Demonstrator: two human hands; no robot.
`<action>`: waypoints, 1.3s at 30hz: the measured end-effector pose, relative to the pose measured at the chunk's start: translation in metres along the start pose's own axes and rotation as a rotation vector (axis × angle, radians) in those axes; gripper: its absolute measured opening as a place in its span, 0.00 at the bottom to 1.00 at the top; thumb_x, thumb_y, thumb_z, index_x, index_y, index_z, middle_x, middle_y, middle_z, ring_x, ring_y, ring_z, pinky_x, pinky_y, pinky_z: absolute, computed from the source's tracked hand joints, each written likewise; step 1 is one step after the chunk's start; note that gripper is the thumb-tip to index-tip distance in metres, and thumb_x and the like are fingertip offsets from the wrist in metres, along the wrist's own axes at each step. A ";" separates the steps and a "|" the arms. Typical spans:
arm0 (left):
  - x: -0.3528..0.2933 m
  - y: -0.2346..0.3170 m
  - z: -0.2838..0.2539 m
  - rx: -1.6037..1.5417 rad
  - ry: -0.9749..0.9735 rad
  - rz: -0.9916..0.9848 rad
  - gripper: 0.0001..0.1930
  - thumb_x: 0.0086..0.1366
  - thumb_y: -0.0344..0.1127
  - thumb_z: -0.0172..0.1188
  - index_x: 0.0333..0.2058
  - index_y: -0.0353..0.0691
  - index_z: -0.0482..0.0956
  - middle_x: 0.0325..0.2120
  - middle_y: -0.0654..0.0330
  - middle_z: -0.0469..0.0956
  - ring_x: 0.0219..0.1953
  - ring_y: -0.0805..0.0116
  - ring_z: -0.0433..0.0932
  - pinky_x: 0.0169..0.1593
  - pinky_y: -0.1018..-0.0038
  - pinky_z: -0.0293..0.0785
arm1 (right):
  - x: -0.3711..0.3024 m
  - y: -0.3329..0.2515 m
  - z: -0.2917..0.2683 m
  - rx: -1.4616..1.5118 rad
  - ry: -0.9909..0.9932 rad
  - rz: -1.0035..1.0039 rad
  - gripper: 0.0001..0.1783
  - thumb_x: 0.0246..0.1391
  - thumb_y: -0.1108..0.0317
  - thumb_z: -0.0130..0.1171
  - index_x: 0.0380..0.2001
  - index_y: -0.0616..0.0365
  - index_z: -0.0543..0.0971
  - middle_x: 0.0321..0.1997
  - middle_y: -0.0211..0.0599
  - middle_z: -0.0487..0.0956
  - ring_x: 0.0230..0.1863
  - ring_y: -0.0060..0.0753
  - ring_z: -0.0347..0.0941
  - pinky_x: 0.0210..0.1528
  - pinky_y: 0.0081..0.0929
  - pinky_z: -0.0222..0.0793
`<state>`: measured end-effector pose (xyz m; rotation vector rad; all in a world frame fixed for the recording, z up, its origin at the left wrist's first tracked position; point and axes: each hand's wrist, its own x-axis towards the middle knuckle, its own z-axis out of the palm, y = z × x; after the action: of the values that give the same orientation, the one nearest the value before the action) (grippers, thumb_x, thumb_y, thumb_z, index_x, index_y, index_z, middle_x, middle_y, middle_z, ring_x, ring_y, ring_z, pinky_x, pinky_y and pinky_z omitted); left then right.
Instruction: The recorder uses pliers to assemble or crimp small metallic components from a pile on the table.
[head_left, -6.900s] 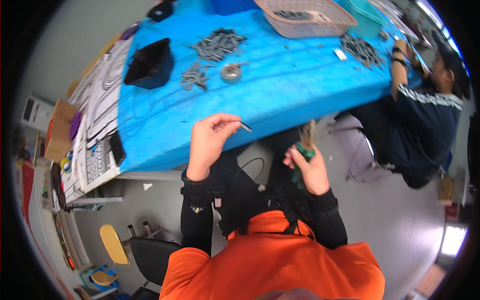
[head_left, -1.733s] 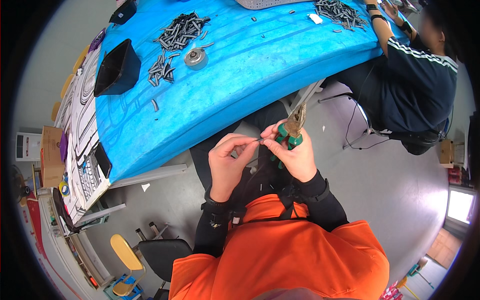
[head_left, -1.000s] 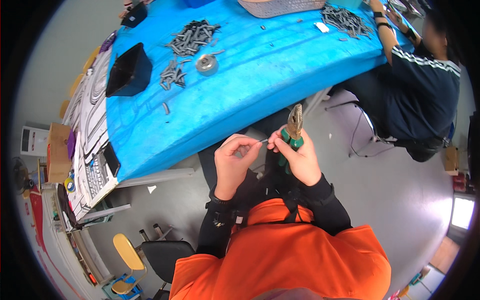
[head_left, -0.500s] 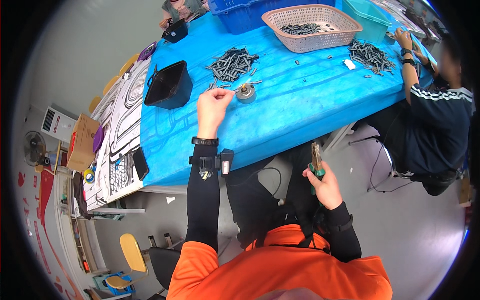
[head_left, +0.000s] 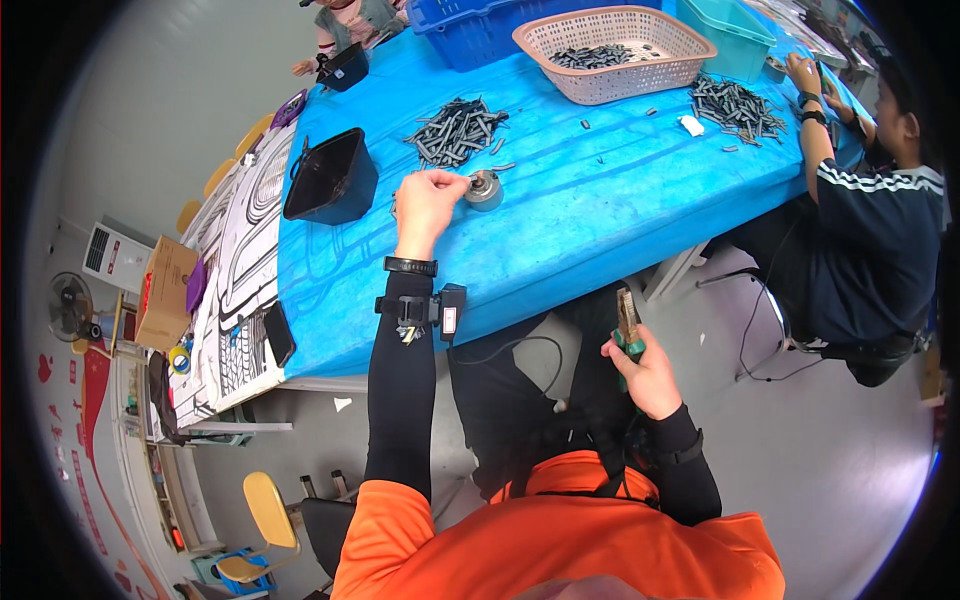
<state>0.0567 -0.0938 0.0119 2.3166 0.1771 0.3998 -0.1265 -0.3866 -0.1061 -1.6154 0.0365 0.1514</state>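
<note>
A: Where is the left hand (head_left: 428,195) sitting right now?

B: It is reaching out over the blue table (head_left: 600,210), fingers curled together just beside the small round metal cup (head_left: 485,190). It seems to be pinching something small, but I cannot tell what, or whether it has anything at all.

A: And the pile of pins (head_left: 455,130)?

B: It is lying just beyond the hand, toward the far edge, with most pins' long axes running up and to the right. The black bin (head_left: 330,180) is standing to the hand's left.

A: The right hand (head_left: 645,370)?

B: It is hanging below the table edge, well apart from the pile, wrapped around green-handled pliers (head_left: 628,325) with the nose pointing up. So the left hand is much nearer the pins.

A: What differs from 1 second back?

B: Then both hands were meeting close to the body, the left feeding a small piece toward the pliers. Now the left arm is stretching out to the table and the 2 hands are well apart.
</note>
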 end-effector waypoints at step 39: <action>-0.180 0.037 0.039 -0.925 -0.357 -0.181 0.04 0.61 0.22 0.59 0.35 0.30 0.77 0.38 0.54 0.80 0.38 0.74 0.79 0.46 0.78 0.74 | -0.004 -0.030 0.034 -0.031 -0.182 0.051 0.16 0.58 0.61 0.57 0.41 0.60 0.69 0.30 0.48 0.77 0.34 0.43 0.75 0.38 0.34 0.68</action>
<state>-0.0988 -0.1903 -0.0288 1.4062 0.0102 -0.0449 -0.1292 -0.3518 -0.0775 -1.6266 -0.0650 0.3388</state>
